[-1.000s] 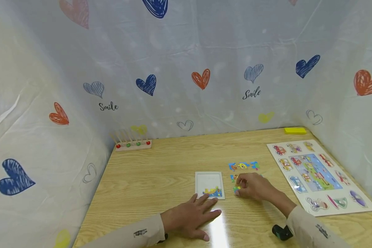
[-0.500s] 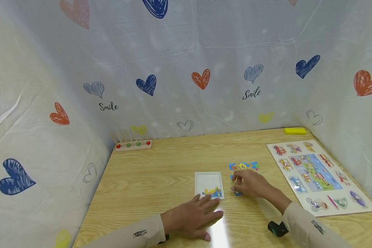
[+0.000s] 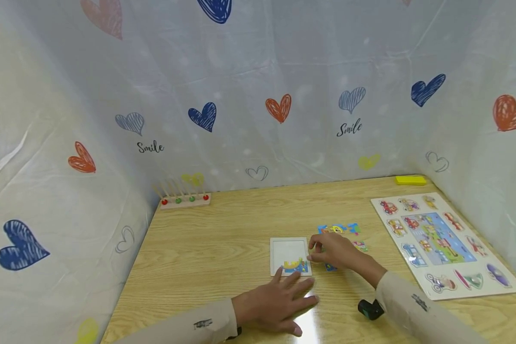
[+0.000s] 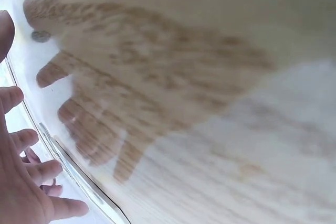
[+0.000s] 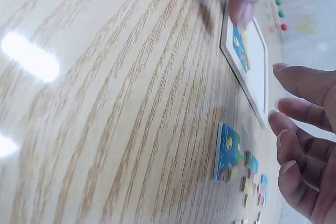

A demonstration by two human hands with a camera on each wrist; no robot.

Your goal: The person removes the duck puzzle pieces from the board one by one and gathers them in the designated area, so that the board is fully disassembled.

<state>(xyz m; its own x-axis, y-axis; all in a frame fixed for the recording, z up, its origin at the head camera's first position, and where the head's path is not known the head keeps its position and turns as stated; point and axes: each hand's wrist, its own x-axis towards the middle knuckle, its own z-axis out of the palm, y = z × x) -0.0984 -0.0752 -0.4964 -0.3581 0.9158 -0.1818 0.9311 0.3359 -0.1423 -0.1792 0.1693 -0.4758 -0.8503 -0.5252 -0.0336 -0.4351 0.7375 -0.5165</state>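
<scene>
A small white puzzle tray (image 3: 284, 248) lies on the table with a few joined yellow-and-blue puzzle pieces (image 3: 300, 265) in its lower right corner. My left hand (image 3: 284, 303), fingers spread, is at the tray's near edge; in the right wrist view one of its fingertips (image 5: 244, 11) overlaps the tray corner. Over the tray's right edge, my right hand (image 3: 337, 251) has bent fingers, with a gap between thumb and fingers and no piece visible there. Beneath and beside it lie loose puzzle pieces, among them a blue one (image 5: 228, 150). My right hand hides some pieces in the head view.
On the right lies a large picture puzzle board (image 3: 438, 239) with vehicle shapes. A yellow block (image 3: 410, 180) sits at the far right corner. At the back left stands a wooden peg rack (image 3: 185, 201) with red and green beads. Heart-printed sheeting (image 3: 241, 143) surrounds the table.
My right hand has moved left from the loose pieces to the tray's right edge, uncovering a pink-green piece. My left hand has shifted slightly right and toward me.
</scene>
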